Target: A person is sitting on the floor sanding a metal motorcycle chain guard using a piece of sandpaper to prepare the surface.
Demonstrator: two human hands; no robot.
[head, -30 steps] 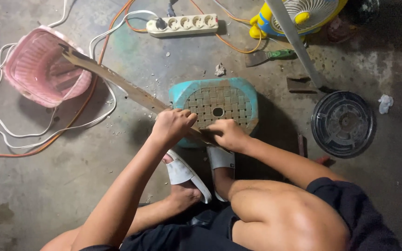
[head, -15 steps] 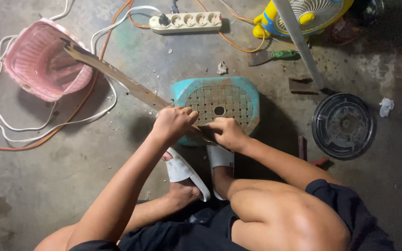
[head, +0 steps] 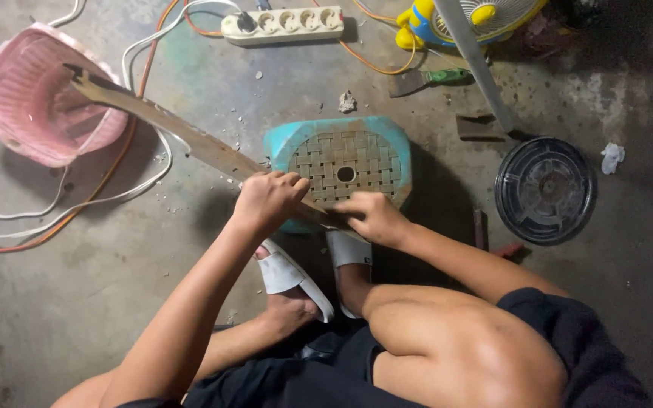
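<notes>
Closest to me, my knees are drawn up and both feet sit in white sandals [head: 296, 276] on the concrete floor [head: 77, 302], planted just as they were a second ago. Just past them, my left hand [head: 267, 202] is curled over the long rusty blade [head: 190, 140], fingers wrapped tight around it, while my right hand [head: 376, 217] presses on the near end, fingers bent and closed down on the metal where it crosses the front edge of the teal stool [head: 345, 159]. Comparing with a moment back, the hands have hardly shifted; the blade lies at the same slant, its far tip still reaching up-left over the pink basket [head: 32, 113]. I read that as steady holding rather than any stroke, so the work on the blade looks paused or only barely moving. To the right of the stool, a round dark lid [head: 544, 190] rests on the floor. Farther out, white and orange cables [head: 145, 162] loop around, a green-handled scraper [head: 428, 78] lies near the fan, and a white power strip [head: 283, 24] sits at the top with a yellow-and-blue fan [head: 466, 17] beside it.
</notes>
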